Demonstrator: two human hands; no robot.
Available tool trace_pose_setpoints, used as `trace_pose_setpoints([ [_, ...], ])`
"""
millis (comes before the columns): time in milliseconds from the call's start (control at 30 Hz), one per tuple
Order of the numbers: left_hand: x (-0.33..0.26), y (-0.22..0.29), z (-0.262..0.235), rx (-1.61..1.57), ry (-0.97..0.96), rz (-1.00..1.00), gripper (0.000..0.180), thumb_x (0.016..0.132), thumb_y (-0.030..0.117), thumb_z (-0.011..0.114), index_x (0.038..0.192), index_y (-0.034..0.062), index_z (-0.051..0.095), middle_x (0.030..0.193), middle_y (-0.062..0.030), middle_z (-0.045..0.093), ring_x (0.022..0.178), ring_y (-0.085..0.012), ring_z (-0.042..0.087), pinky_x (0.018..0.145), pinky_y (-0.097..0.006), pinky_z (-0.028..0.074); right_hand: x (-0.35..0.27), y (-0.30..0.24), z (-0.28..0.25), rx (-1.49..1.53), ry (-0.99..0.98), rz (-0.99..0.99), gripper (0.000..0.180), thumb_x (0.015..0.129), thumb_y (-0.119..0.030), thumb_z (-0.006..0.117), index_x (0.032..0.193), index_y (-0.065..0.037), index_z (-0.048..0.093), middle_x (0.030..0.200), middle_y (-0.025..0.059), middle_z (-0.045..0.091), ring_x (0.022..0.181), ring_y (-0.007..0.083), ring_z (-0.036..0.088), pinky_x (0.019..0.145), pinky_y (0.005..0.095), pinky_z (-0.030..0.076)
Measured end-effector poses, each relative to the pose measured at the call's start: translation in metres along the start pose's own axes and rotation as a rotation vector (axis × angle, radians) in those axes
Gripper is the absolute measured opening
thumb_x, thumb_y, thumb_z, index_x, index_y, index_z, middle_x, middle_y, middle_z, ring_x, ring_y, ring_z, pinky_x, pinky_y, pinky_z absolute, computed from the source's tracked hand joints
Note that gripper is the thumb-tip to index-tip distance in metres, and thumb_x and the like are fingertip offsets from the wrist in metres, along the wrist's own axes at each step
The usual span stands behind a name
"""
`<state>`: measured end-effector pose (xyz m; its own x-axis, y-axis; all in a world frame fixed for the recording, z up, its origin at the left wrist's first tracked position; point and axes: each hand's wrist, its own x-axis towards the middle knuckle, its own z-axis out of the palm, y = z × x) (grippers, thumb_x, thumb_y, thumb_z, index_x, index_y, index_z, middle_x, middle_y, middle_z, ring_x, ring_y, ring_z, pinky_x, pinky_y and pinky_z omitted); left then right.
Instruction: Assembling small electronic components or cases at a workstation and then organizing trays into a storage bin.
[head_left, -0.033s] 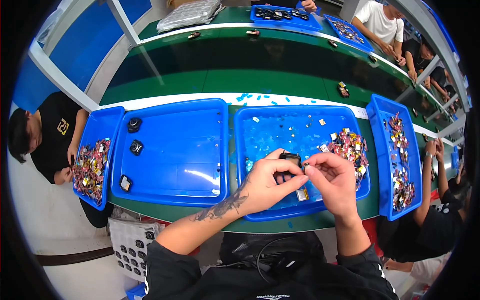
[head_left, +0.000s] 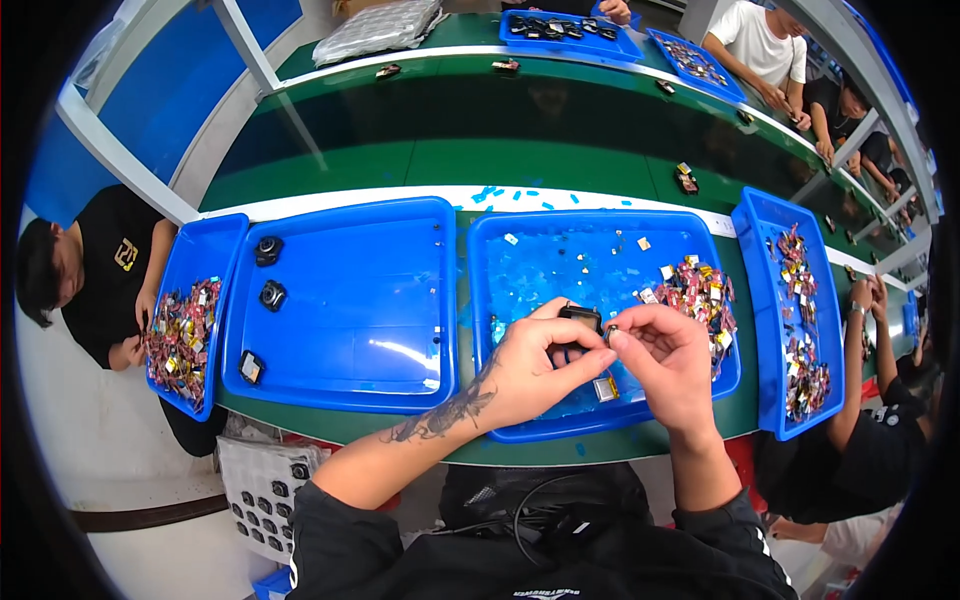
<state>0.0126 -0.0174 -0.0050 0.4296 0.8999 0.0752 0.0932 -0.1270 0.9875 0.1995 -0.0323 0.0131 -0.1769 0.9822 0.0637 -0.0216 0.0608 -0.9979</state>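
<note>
Black casing [head_left: 581, 317] near mid-frame is gripped by the left hand [head_left: 540, 368], just left of the right hand [head_left: 668, 362] pinching a small part [head_left: 612, 331].

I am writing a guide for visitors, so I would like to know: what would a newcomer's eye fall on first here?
Probably the centre, where the left hand holds a black case and the right hand pinches a small dark piece beside it, over a blue tray. Next might come the colourful heap of small parts on that tray's right side. Further left, three black devices stand out in a second tray, also blue.
</note>
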Motion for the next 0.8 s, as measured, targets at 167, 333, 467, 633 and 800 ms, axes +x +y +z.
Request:
trace_pose_setpoints([
  [167, 0.000, -0.002, 0.000, -0.004, 0.009, 0.016, 0.010, 0.084, 0.010, 0.071, 0.089, 0.0013, 0.069, 0.095, -0.0072, 0.061, 0.083, -0.0111, 0.058, 0.073, -0.026, 0.046, 0.000, 0.003, 0.001, 0.061, -0.052, 0.011, 0.011, 0.089, -0.002, 0.064, 0.098, 0.005, 0.064, 0.091, 0.0056, 0.065, 0.083, 0.0084, 0.061, 0.074, 0.0221, 0.051],
  [333, -0.001, 0.003, 0.003, 0.028, -0.025, 0.020, 0.009, 0.085, 0.008, 0.070, 0.090, 0.0013, 0.069, 0.097, -0.0069, 0.061, 0.081, -0.0101, 0.058, 0.069, -0.024, 0.046, 0.000, 0.007, -0.004, 0.132, -0.050, 0.072, 0.011, 0.090, -0.001, 0.062, 0.099, 0.004, 0.064, 0.092, 0.0056, 0.065, 0.084, 0.0092, 0.061, 0.072, 0.0227, 0.051],
  [467, 0.000, -0.007, 0.001, -0.046, -0.043, 0.034, 0.013, 0.088, 0.015, 0.067, 0.092, 0.0024, 0.069, 0.090, -0.0060, 0.059, 0.078, -0.0121, 0.057, 0.067, -0.025, 0.047, -0.002, 0.001, -0.003, 0.184, -0.097, 0.125, 0.020, 0.092, -0.001, 0.057, 0.109, 0.005, 0.065, 0.095, 0.0074, 0.065, 0.086, 0.0109, 0.062, 0.072, 0.0234, 0.052],
  [633, 0.001, -0.003, 0.002, -0.149, -0.106, 0.010, 0.013, 0.090, 0.014, 0.066, 0.094, 0.0014, 0.069, 0.092, -0.0072, 0.062, 0.085, -0.0119, 0.059, 0.071, -0.025, 0.048, -0.004, 0.008, -0.007, 0.196, -0.118, 0.024, 0.018, 0.093, 0.001, 0.054, 0.106, 0.006, 0.066, 0.094, 0.0089, 0.064, 0.081, 0.0119, 0.062, 0.070, 0.0249, 0.053],
  [800, 0.003, -0.012, 0.001, -0.380, -0.198, -0.037, 0.011, 0.092, 0.006, 0.062, 0.096, -0.0026, 0.067, 0.096, -0.0037, 0.061, 0.081, -0.0072, 0.056, 0.070, -0.022, 0.046, -0.003, 0.012, -0.014, 0.345, -0.175, 0.094, 0.011, 0.088, 0.001, 0.062, 0.097, 0.006, 0.066, 0.091, 0.0091, 0.064, 0.077, 0.0129, 0.063, 0.069, 0.0256, 0.053],
])
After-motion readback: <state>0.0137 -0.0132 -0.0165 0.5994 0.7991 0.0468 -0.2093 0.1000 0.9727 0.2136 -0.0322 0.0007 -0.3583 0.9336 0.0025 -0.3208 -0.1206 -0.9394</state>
